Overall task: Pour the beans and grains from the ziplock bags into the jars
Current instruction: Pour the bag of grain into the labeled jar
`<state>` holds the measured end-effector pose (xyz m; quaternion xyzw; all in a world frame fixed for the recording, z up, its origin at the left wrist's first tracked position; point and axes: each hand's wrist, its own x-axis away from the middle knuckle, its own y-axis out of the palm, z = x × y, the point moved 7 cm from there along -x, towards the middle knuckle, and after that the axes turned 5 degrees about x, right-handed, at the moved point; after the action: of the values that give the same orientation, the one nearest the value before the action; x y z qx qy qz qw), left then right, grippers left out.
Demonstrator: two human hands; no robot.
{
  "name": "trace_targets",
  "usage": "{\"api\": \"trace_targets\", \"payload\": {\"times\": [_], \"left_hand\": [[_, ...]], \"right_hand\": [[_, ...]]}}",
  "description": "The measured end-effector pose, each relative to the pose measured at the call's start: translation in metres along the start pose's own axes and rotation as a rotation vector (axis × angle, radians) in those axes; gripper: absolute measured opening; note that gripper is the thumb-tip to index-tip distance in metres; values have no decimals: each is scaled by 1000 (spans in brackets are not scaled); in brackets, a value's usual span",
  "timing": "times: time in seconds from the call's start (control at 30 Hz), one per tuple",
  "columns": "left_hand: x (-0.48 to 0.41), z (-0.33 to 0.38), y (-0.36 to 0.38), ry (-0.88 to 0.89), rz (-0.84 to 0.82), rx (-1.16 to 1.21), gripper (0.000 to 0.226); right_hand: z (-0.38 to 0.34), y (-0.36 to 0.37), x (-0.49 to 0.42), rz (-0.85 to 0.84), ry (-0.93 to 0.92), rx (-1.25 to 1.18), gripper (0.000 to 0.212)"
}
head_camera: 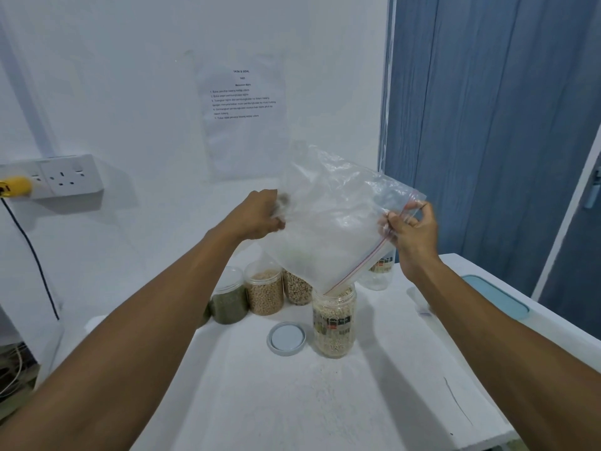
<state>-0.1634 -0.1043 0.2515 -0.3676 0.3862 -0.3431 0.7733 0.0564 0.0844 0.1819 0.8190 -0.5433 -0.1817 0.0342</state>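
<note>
Head view: left hand [260, 216] and right hand [411, 231] pinch the drained-looking bag [331, 222] over the jar [334, 323] mid tabletop [292, 402]; pour finishing, next shake it clear

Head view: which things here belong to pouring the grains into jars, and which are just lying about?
In the job: ziplock bag, gripped by left hand and right hand; open jar under its lower corner; loose lid; three filled jars behind.

Lying about: wall socket; yellow plug; printed sheet on the wall; blue object.
</note>
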Motion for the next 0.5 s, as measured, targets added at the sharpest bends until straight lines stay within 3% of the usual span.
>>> {"api": "trace_targets", "payload": {"times": [0.5], "left_hand": [[28,-29,-5,-78,8,86,77]], "right_hand": [[-16,29,9,-92,-44,-45,24]]}}
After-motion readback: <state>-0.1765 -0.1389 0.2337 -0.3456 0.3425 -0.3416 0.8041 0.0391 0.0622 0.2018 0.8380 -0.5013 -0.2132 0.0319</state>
